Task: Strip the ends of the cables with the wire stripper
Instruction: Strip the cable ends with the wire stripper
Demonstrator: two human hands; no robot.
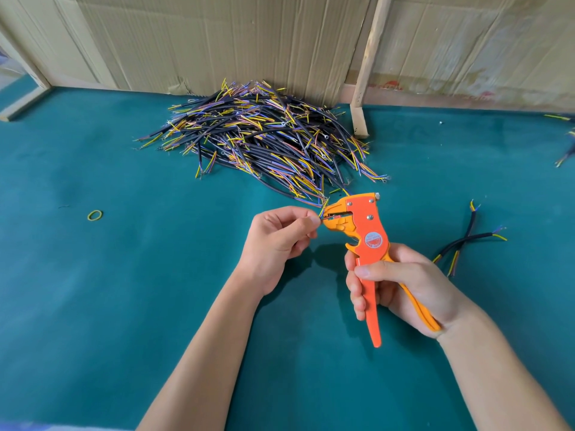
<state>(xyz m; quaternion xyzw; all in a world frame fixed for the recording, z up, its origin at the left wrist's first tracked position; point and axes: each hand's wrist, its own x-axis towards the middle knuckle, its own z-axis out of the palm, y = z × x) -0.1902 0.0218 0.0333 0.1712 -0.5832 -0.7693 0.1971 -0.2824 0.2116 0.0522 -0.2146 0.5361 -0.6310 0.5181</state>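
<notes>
above green table [124, 306], right hand [401, 287] grips wire stripper [367, 241], left hand [277, 241] pinches cable end [323, 209]

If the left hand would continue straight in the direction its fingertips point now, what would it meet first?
The left hand points right, so it would first meet the head of the orange wire stripper, which the right hand grips. The wire ends it pinches already reach the stripper's jaws.

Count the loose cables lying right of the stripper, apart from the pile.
2. They cross in an X on the mat right of the stripper: one cable runs toward the right, the other runs up. More show at the right edge, cut off.
</notes>
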